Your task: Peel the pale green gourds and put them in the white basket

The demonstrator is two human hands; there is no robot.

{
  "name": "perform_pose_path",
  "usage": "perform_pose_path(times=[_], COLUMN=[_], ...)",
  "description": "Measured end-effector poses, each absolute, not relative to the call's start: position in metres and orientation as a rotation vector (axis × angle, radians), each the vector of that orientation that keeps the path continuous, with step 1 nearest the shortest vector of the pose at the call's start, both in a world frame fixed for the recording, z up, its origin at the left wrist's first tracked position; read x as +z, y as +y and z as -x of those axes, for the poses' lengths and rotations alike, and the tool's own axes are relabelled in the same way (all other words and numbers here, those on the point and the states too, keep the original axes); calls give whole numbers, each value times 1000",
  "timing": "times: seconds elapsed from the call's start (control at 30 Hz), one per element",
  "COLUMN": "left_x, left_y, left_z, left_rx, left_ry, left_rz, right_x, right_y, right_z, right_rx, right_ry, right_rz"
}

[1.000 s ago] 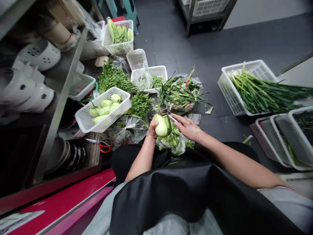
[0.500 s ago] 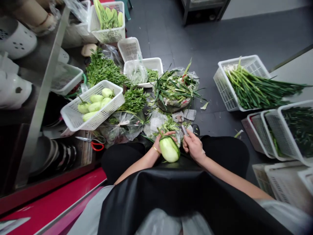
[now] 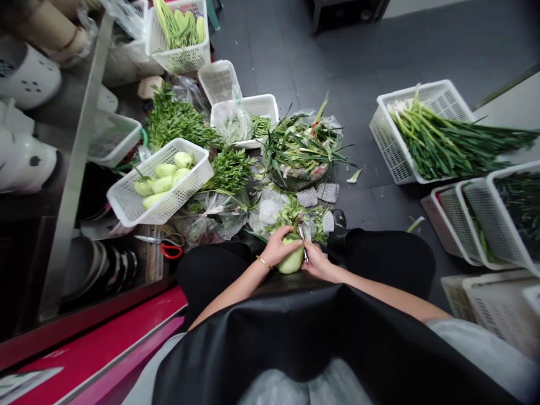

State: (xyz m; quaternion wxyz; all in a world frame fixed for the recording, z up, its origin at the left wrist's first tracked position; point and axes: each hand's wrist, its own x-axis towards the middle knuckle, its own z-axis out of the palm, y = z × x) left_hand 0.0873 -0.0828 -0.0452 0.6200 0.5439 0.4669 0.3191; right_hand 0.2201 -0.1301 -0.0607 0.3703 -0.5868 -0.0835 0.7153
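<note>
A pale green, rounded vegetable (image 3: 290, 262) with a green stem pointing away from me is held low over my lap. My left hand (image 3: 279, 247) wraps round its left side and top. On its right side, my right hand (image 3: 317, 262) is closed on a metal peeler (image 3: 304, 251), which lies against the vegetable. The fingertips of my right hand are partly hidden. Green peelings (image 3: 291, 212) lie on the floor just beyond my hands. To the left, similar peeled-looking vegetables (image 3: 163, 183) rest in a white basket (image 3: 120, 203).
Leafy greens (image 3: 179, 121) and a heaped pile of scallion trimmings (image 3: 301, 146) lie ahead. Red-handled scissors (image 3: 171, 249) sit on the left shelf. A basket of scallions (image 3: 390, 163) stands at right, near stacked crates (image 3: 449, 225).
My left hand has shifted from under the vegetable to over it, and the stem now points straighter ahead. The right hand has brought the peeler left against the vegetable.
</note>
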Motion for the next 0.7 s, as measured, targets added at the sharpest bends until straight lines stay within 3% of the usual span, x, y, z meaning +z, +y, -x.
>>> perform_pose_path(times=[0.13,0.27,0.47,0.7], left_x=[-35,-13,21,41], left_y=[-54,-12,17,23], left_z=[-80,-51,-21,-21], left_rx=[786,1112,1453,1557], left_ry=[1198,1110,857,853], left_rz=[-1247,-1005,-958,-1173], right_x=[-49,-14,47,90], right_y=[-107,-73,-48,-31], right_z=[-205,-207,-247,-229], right_rx=[1820,1648,854,571], right_ry=[-270,-677,-1942,-2318], right_rz=[1500,1465,1473,1366])
